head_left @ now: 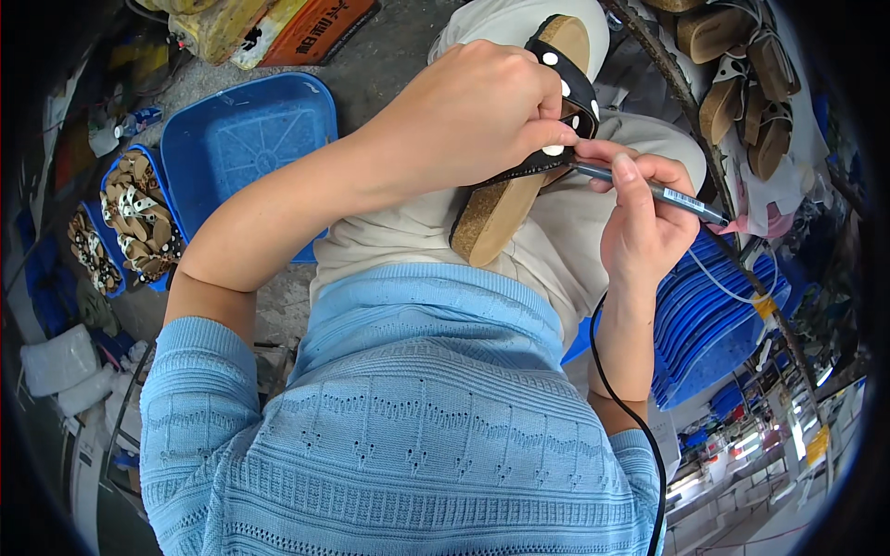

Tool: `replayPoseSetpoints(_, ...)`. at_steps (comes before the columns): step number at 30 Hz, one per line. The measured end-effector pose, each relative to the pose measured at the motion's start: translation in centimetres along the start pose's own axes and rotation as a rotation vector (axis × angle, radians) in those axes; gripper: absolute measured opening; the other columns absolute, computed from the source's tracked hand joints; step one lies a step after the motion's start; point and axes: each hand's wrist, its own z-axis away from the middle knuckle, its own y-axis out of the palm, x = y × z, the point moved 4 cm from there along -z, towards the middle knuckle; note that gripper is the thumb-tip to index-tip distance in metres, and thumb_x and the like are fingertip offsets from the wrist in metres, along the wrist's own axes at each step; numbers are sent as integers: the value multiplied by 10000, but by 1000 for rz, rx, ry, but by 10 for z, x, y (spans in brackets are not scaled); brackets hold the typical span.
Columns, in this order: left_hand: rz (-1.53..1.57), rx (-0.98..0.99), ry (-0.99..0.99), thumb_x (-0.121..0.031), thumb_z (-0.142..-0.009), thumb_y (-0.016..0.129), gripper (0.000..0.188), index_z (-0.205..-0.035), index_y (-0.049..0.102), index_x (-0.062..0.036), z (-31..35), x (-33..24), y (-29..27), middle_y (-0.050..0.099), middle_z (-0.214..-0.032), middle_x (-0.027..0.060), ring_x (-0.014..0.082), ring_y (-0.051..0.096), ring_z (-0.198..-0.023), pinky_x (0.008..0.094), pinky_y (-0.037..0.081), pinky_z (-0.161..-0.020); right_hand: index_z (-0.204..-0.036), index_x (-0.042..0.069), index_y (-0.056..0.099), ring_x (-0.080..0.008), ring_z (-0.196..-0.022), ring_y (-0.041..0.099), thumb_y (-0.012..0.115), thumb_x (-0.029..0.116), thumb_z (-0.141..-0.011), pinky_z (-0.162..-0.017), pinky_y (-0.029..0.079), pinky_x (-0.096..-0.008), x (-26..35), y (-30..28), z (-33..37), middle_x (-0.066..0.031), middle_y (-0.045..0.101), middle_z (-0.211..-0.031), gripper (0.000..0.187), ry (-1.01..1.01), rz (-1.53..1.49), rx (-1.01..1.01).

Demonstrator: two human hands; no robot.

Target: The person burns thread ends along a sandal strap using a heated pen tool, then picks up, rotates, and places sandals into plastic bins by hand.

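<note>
A cork-soled sandal (505, 215) with black straps dotted in white lies across my lap, its tan footbed facing up. My left hand (496, 111) reaches over it, thumb and fingers closed on the polka-dot strap (577, 88). In my right hand (649, 199) is a dark marker pen (681, 198), gripped between thumb and fingers. The pen's tip points at the edge of the strap, close beside my left thumb. Whether the tip touches the strap cannot be made out.
An open blue bin (250, 139) stands at the left, with blue crates of sandals (139, 218) beyond it. More cork sandals (728, 46) lie at the upper right. Stacked blue trays (709, 315) sit beside my right forearm. A black cord (607, 380) runs down past that arm.
</note>
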Motion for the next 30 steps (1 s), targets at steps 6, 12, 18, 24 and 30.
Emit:
replayPoseSetpoints(6,57,-6,-45,-192,-815,733,201,-829,679,2,4,5,-1,627,-762,88,157,608,-636,299,479,-559,-916,-43,550,-182,-797,658,597,-14,-898,-686,554,-270,-5,-4,-1,-234,673,-949,58,-2,19,3)
replayPoseSetpoints(12,211,37,-226,-169,-839,717,186,-900,697,5,13,14,-2,628,-811,47,86,558,-680,236,429,-589,-909,-37,563,-167,-764,646,609,-21,-888,-688,552,-269,-10,-3,1,-228,664,-959,53,-74,-87,-60)
replayPoseSetpoints(18,247,47,-258,-155,-850,705,172,-942,710,-10,15,17,0,609,-824,25,86,547,-734,236,418,-646,-910,-32,569,-163,-756,643,622,-23,-880,-704,550,-274,-19,0,-2,-218,660,-975,61,-33,-100,-97)
replayPoseSetpoints(24,280,52,-279,-154,-855,701,167,-937,709,-9,13,18,1,590,-812,14,79,531,-732,236,404,-638,-907,-23,573,-158,-786,648,622,-15,-884,-703,550,-265,-17,3,-1,-204,669,-953,55,-7,-110,-83)
replayPoseSetpoints(30,289,59,-276,-156,-857,703,170,-923,702,1,13,18,1,587,-818,7,69,523,-730,225,395,-644,-911,-37,560,-179,-810,658,622,-40,-874,-719,555,-278,-12,6,-1,-191,665,-953,72,-47,-112,-14)
